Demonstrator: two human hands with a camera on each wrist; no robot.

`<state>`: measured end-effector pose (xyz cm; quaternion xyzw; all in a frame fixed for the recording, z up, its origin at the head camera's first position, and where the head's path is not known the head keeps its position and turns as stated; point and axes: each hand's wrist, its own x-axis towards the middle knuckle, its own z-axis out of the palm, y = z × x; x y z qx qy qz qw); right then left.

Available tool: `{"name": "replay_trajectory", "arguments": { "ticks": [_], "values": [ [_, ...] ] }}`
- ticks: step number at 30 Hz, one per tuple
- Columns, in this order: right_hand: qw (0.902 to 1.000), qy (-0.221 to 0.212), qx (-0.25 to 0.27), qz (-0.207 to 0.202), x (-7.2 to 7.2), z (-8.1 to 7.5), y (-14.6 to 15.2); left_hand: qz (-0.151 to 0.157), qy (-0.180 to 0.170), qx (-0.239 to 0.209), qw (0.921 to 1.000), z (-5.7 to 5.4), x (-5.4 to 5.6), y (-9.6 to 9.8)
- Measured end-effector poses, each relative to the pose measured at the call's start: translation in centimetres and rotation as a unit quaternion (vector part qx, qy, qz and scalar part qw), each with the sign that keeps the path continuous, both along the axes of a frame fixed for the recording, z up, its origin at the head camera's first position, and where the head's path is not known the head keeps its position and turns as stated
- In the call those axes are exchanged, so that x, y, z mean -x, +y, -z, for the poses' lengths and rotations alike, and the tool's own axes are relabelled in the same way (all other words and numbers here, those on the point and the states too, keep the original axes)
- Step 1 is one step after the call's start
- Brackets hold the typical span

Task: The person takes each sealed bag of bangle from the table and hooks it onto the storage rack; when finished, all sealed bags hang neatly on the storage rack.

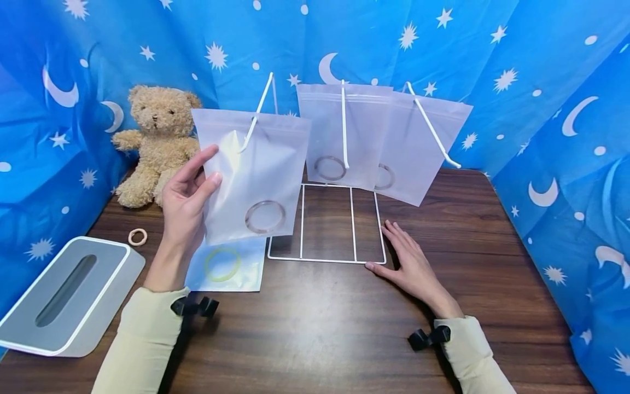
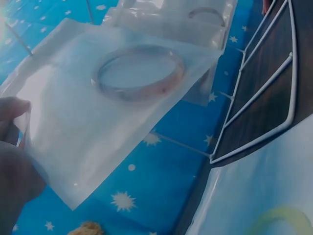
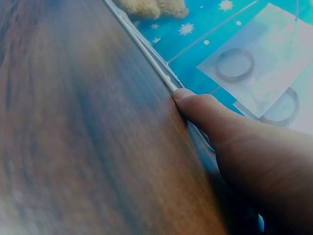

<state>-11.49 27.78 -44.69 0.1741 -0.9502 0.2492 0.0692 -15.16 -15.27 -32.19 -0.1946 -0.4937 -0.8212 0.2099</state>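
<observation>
My left hand (image 1: 186, 200) pinches the left edge of a frosted zip bag (image 1: 231, 180) between thumb and fingers. The bag hangs from a white wire hook (image 1: 250, 131), and a brownish bangle (image 2: 178, 78) shows through its lower part. Two more frosted bags (image 1: 359, 115) hang to the right on the same white wire rack (image 1: 353, 224), each with a ring-shaped bangle inside. At the rack base's front right corner rests my right hand (image 1: 410, 268), fingers spread; its thumb (image 3: 200, 105) touches the wire in the right wrist view.
Flat on the table (image 1: 315, 328), partly under my left hand, lies another bag (image 1: 251, 282) with a yellow-green bangle (image 1: 222, 279). On the left stand a grey-topped tissue box (image 1: 105, 262), a small wooden ring (image 1: 132, 241) and a teddy bear (image 1: 157, 145). A blue starry curtain (image 1: 374, 33) encloses the table.
</observation>
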Motion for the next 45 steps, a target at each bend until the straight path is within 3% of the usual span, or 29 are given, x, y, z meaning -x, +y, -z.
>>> {"name": "replay_trajectory", "arguments": {
  "ticks": [6, 13, 18, 28, 38, 45],
  "values": [
    [1.0000, 0.004, 0.002, -0.006, -0.1, 0.0, -0.4, -0.002, -0.018, -0.039, 0.9991, -0.1, 2.6, 0.6],
    [0.9999, 0.009, 0.005, -0.010, -0.2, 0.1, -0.4, -0.032, -0.031, -0.031, 0.9985, -0.7, 5.1, 1.3],
    [0.9999, 0.005, 0.005, -0.011, -0.2, 0.0, -0.5, -0.044, -0.031, -0.031, 0.9981, -0.7, 6.3, 1.5],
    [1.0000, 0.004, 0.001, -0.007, -0.2, -0.1, -0.4, -0.053, -0.032, -0.014, 0.9980, -1.0, 7.3, 1.8],
    [0.9997, 0.022, 0.003, -0.012, -0.2, 0.0, -0.1, -0.075, -0.007, 0.026, 0.9969, -0.7, 8.1, 1.9],
    [0.9997, 0.022, 0.000, -0.008, -0.1, 0.0, 0.1, -0.098, 0.005, 0.086, 0.9915, -1.3, 7.5, 2.4]
  ]
}}
